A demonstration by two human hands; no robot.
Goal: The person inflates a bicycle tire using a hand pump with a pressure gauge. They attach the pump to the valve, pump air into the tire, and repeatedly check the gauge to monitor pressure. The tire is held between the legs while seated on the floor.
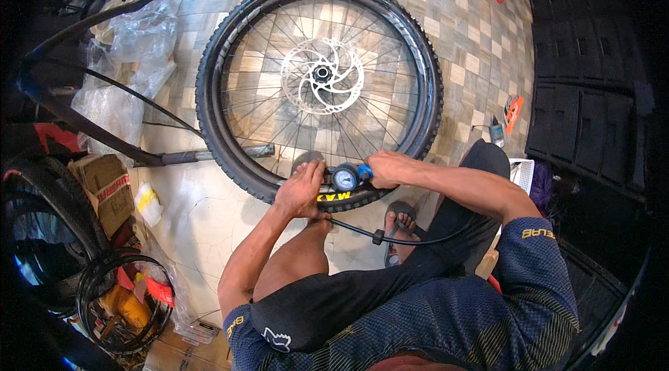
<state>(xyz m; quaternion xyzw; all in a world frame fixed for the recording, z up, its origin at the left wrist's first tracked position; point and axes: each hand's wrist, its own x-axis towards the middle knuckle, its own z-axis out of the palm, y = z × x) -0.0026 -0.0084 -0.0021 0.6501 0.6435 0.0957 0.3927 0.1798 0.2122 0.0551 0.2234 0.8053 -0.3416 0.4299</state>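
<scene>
A bicycle wheel (435, 85) with a knobby black tyre, thin spokes and a silver disc brake rotor (293, 78) is in front of me, its rotor side facing up. My left hand (301, 190) is closed round the tyre at the near side of the wheel, beside the gauge. My right hand (391, 169) grips the blue handle of a tyre inflator with a round dial gauge (344, 178), which lies over the near rim. A black hose (357, 229) runs below the tyre and off to the right across my leg. Where the inflator meets the valve is hidden.
A stand with dark tubes (150, 156) reaches under the wheel from the left. Plastic wrap (132, 57), a cardboard box (103, 193), and several tyres and cables (90, 287) crowd the left. Black drawers (592, 106) line the right, near a small bottle (496, 132).
</scene>
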